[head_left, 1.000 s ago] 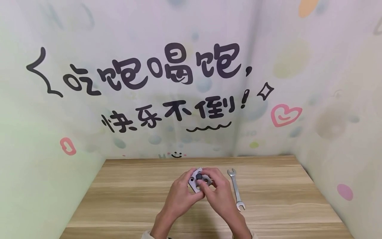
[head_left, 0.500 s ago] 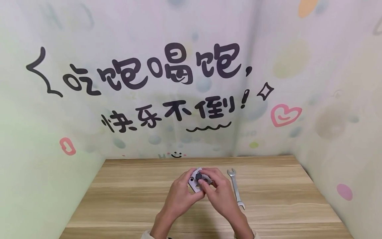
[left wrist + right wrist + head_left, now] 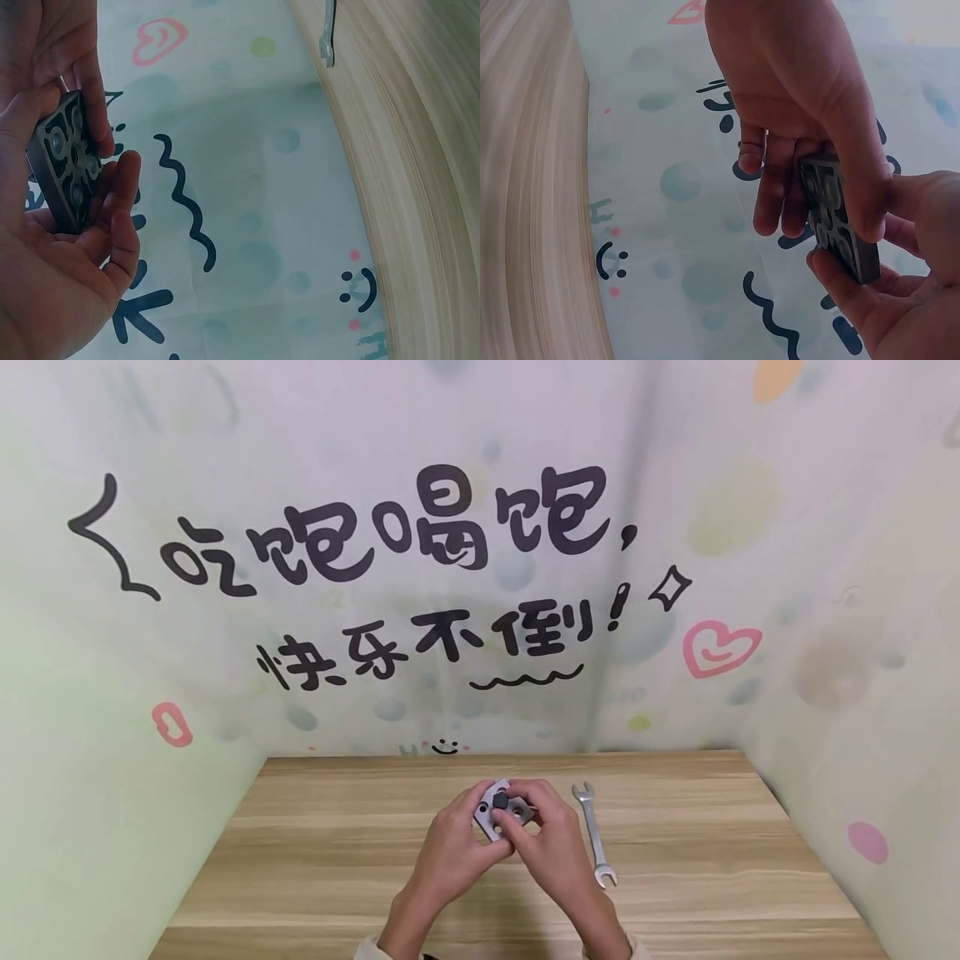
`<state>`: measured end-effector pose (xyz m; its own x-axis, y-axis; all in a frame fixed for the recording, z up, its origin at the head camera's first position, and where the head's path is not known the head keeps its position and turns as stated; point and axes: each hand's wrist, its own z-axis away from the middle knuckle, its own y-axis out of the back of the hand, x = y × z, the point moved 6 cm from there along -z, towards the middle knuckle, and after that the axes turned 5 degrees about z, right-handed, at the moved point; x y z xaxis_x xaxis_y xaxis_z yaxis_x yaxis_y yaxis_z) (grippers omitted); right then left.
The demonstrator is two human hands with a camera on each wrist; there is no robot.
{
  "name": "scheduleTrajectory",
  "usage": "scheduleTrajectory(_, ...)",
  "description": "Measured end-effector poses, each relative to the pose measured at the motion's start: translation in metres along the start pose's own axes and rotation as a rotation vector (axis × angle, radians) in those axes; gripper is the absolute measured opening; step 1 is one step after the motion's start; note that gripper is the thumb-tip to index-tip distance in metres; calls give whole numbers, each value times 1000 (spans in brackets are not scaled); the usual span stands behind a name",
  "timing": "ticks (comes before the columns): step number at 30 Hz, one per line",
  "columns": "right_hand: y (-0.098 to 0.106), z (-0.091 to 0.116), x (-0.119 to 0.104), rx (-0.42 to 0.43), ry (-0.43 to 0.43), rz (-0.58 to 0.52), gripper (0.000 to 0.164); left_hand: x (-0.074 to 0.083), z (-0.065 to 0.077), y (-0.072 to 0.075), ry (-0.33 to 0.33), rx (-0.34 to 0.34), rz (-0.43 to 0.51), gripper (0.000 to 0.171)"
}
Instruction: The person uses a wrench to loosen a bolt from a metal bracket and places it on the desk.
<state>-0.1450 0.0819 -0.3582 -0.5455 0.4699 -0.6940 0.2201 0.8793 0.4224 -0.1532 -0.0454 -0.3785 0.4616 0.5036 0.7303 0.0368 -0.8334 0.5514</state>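
Note:
My left hand grips a grey metal plate with several round holes, held up above the table. A black hex-head bolt stands in the plate's middle, and the thumb and index finger of my right hand pinch its head. The left wrist view shows the back of the plate, dark with a recessed pattern, and the left fingers bent around its lower edge. Seen from the right wrist, the plate sits between both hands. The bolt's shank is hidden.
A double open-ended wrench lies on the wood-grain table, just right of my right hand. Behind the table rises a pale printed wall covering with black lettering. Similar pale sheets close off both sides.
The right thumb and index finger have shifted slightly around the bolt head, whose facets look a little turned. The left hand and plate stay nearly in place.

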Motion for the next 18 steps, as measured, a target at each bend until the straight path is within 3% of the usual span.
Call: scheduleTrajectory(18, 2, 0, 1, -43, 66, 45, 25, 1, -1, 0, 3, 15, -18, 57)
